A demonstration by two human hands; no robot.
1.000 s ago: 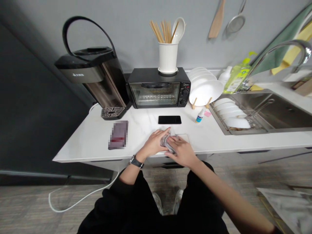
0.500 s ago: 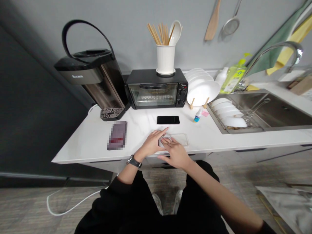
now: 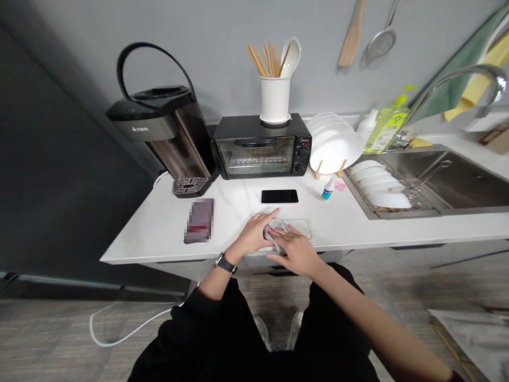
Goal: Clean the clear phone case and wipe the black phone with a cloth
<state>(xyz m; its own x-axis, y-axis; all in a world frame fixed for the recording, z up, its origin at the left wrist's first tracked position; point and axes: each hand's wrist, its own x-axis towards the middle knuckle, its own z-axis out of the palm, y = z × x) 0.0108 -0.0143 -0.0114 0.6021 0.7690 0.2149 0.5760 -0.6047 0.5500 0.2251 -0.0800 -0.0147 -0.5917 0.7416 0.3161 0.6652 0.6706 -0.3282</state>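
Note:
On the counter near its front edge lies a clear phone case (image 3: pixel 305 228), its right end showing beyond my fingers. My left hand (image 3: pixel 254 234) grips the case's left end, with the fingers along its far side. My right hand (image 3: pixel 296 250) presses a crumpled greyish cloth (image 3: pixel 280 247) onto the case, its fingertips bent over the cloth. Part of the case is hidden beneath the cloth and hands. Just behind them a black-screened phone (image 3: pixel 279 197) lies flat. Right of the phone stands a small white bottle with a blue label (image 3: pixel 328 190).
A blurred-out dark item (image 3: pixel 199 220) lies at left, before a drinks dispenser (image 3: pixel 175 138). A toaster oven (image 3: pixel 258 154) carries a white holder (image 3: pixel 275 98) of chopsticks. Plates (image 3: pixel 338 151) stand in a rack beside the sink (image 3: pixel 445 209), which holds bowls (image 3: pixel 387 199).
The whole scene has shifted slightly right in view as my head turned. More of the cloth shows below my right fingers. Both hands stay over the case.

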